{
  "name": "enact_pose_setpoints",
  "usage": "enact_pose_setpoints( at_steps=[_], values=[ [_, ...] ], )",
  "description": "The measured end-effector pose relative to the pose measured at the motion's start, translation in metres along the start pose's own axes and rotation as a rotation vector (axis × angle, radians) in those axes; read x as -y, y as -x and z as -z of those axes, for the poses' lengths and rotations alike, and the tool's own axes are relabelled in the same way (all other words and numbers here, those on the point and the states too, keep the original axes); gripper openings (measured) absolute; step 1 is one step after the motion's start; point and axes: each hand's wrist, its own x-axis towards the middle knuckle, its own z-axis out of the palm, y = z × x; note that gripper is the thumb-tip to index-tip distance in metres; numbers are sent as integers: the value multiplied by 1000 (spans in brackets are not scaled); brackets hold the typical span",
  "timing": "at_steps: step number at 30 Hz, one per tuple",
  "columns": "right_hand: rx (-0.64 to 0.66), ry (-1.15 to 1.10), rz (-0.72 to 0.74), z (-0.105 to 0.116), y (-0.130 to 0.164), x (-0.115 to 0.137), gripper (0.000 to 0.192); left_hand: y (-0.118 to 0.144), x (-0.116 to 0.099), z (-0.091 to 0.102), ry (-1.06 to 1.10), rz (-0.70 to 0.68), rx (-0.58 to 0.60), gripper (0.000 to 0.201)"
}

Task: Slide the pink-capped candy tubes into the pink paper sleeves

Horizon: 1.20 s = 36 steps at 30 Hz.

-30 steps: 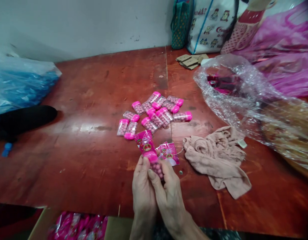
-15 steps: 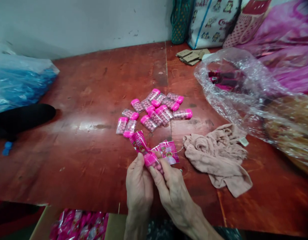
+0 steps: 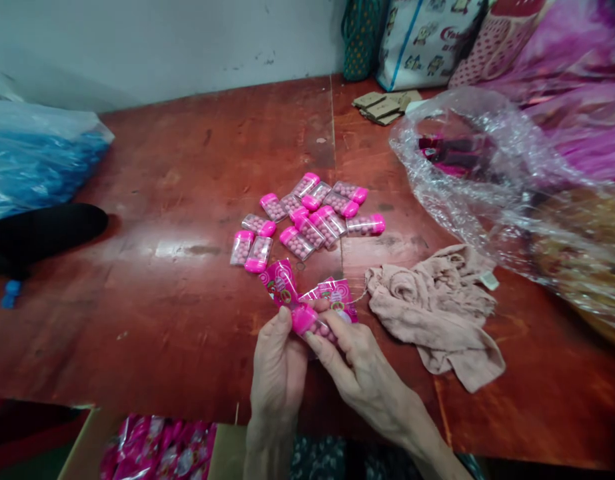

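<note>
Since a second ago we have tipped the pink-capped candy case (image 3: 314,325) from nearly upright to slanting, cap toward the left hand (image 3: 277,373), and the pink printed wrapper (image 3: 280,283) has swung out to the upper left; judging from that, the wrapper is coming off the case. Our left fingers close on the cap end and wrapper, thumb raised along it. The right hand (image 3: 360,377) reaches in from the lower right, thumb and forefinger pinched on the clear body of the case. Both hands hover above the red wooden table (image 3: 187,300), near its front edge. A second printed wrapper (image 3: 341,298) lies just beyond our fingers, perhaps touching them. Farther back sits the cluster of unwrapped cases (image 3: 307,217), with a beige cloth (image 3: 437,313) to the right.
</note>
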Motion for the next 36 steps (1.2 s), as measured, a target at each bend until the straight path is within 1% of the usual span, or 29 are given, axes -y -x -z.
enact_pose_setpoints(
  at_steps=[3,5,7,8,12,15,18,20,22,25,27,31,33,36],
  values=[
    [-18,46,18,-1,-4,4,25,-2,-2,-4,39,43,-65,27],
    [4,42,12,0,-6,5,19,-4,-4,-6,74,87,-110,30],
    [18,22,7,3,-7,3,14,-7,-5,-6,98,74,-144,32],
    [6,26,3,6,-8,2,14,-8,-5,-5,99,35,-151,31],
    [-148,164,-43,16,-8,-11,17,-10,-4,0,31,-165,-116,24],
    [-300,274,-55,14,-8,-13,29,-6,-1,2,-21,-196,-85,24],
    [-418,243,54,4,-7,-2,35,1,4,0,-34,-138,-49,23],
    [-457,155,144,-3,-7,6,33,5,9,-2,-15,-92,-22,19],
    [-488,88,179,-6,-8,11,30,8,13,-5,9,-70,-15,14],
    [-500,6,142,-3,-10,13,27,11,17,-9,41,-51,-39,9],
    [-463,-61,95,1,-10,12,27,12,17,-11,74,-19,-73,10],
    [-411,-188,14,7,-8,11,30,14,14,-18,115,102,-168,24],
    [-413,-239,-27,7,-8,10,29,14,13,-20,120,158,-157,27],
    [-423,-298,-69,5,-8,8,25,13,13,-20,126,202,-95,27]
  ],
)
